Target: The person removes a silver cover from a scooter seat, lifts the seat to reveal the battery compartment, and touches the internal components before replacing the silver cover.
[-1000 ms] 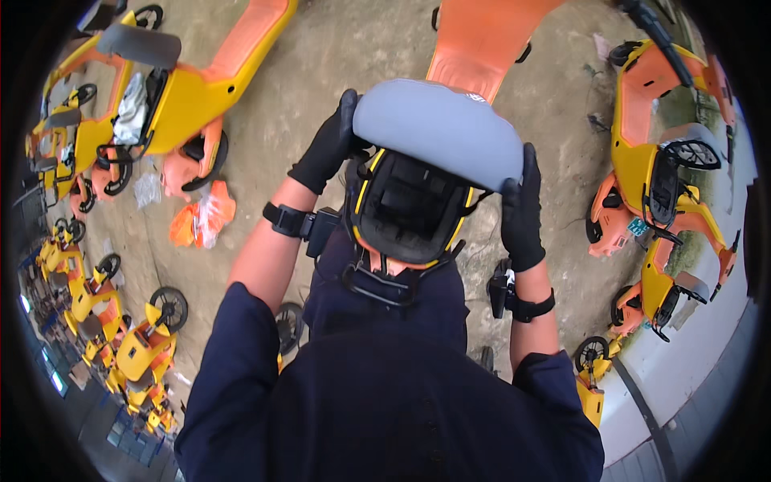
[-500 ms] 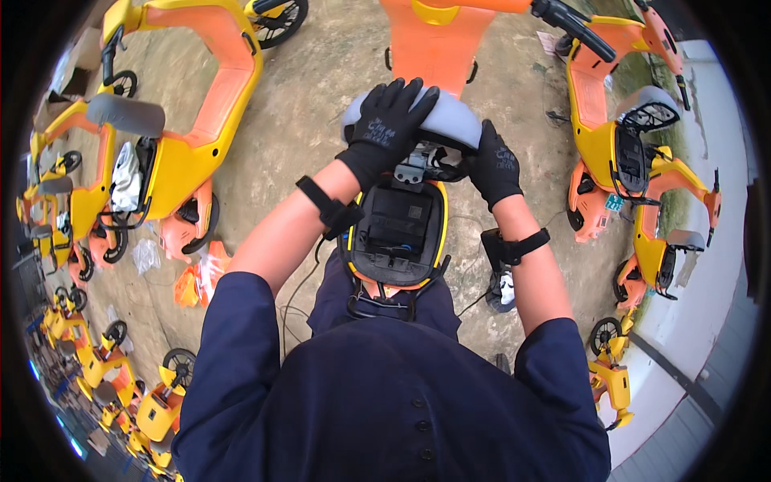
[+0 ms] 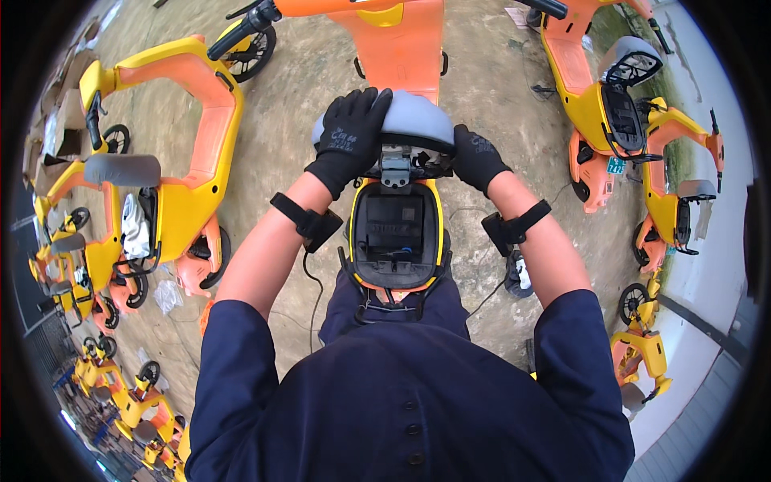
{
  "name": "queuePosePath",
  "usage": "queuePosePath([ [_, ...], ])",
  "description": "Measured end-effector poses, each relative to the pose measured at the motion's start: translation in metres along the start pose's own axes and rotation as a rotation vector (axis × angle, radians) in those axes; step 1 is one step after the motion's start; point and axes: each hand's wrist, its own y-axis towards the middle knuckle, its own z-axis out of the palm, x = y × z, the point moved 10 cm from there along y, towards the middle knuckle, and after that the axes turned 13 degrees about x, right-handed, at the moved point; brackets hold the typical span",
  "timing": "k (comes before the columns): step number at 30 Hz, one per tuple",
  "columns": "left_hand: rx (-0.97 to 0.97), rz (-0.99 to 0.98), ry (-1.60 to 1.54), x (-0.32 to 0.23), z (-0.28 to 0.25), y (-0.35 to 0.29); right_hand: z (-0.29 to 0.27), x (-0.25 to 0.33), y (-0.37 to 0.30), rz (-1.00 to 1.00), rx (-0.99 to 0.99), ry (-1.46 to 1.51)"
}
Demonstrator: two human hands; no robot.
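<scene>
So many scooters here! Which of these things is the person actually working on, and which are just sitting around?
In hand:
- grey seat, tipped up, under both gloved hands: left hand, right hand
- open black compartment below it, in the yellow-rimmed scooter body

Just standing about:
- yellow-and-orange scooter on the left
- scooter with raised seat on the right
- more scooters at lower left

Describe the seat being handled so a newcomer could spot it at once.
Start at the orange and yellow scooter directly ahead. Its grey seat is tipped forward over the open black compartment. Only this seat has gloved hands on it: left hand, right hand.
</scene>
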Motion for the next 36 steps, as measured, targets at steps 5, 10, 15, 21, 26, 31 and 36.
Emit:
queuePosePath([
  [5,0.037,-0.017,0.035,-0.003,0.003,0.006,0.006,-0.015,0.000,0.166,-0.084,0.029],
  [10,0.054,0.000,0.042,0.000,0.003,0.005,0.030,-0.055,0.003,0.225,0.297,0.324],
  [15,0.038,0.001,0.015,0.002,0.002,0.004,0.048,-0.048,-0.010,0.165,0.181,0.116],
  [21,0.041,-0.015,0.034,-0.002,-0.002,0.010,0.056,-0.055,0.016,0.223,-0.099,0.264],
  [26,0.191,-0.094,0.067,0.004,0.008,0.009,0.051,-0.038,0.016,0.001,0.191,-0.159],
  [31,0.215,-0.081,0.015,-0.002,0.012,0.012,0.040,-0.051,0.020,0.129,-0.003,-0.030],
  [36,0.044,0.065,-0.050,-0.013,0.001,-0.002,0.028,-0.040,-0.006,0.026,-0.267,0.062],
])
